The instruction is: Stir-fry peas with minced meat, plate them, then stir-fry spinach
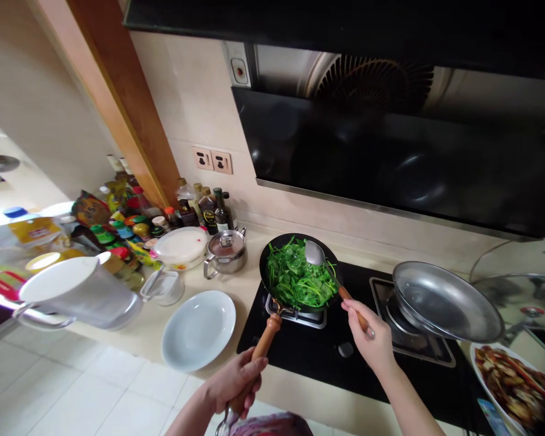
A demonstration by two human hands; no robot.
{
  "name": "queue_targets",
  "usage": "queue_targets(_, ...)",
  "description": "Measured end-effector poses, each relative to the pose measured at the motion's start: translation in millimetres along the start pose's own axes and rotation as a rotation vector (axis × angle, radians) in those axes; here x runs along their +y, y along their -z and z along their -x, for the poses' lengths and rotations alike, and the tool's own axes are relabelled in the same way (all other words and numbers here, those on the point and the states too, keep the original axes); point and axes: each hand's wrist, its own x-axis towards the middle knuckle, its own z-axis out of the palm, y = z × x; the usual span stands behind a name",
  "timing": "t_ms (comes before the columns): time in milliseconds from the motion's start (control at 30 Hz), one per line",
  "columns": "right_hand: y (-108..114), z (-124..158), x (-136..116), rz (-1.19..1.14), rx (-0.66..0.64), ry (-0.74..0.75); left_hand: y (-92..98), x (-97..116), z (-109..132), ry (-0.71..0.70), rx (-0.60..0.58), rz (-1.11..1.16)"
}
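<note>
My left hand point(237, 380) is wrapped around the wooden handle of a dark wok point(328, 249) over the left burner. Leafy green vegetables point(293, 278) fill the wok, their leaves looking glossy and soft. In my right hand point(373, 338) is the wooden handle of a metal wok spatula point(315, 253). Its head rests over the greens at the far right side of the wok. An empty white plate point(198, 330) lies on the counter to the left of the wok.
A steel pan point(447, 301) stands over the right burner, near a glass lid point(522, 287). A plate of cooked food point(513, 381) sits at far right. Leftward are a small lidded pot point(227, 251), a clear pitcher point(84, 293) and several bottles point(209, 209). A black range hood point(381, 163) overhangs the stove.
</note>
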Motion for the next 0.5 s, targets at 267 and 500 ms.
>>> queue_targets(267,75.2,2.6,-45.8,0.078,-0.253,0.076,3.1,-0.7,0.1,-0.005,-0.010,0.001)
queue_targets(500,41.6,-1.7,-33.6,0.066,-0.227,0.011,2.5,-0.6,0.6,-0.034,-0.001,-0.026)
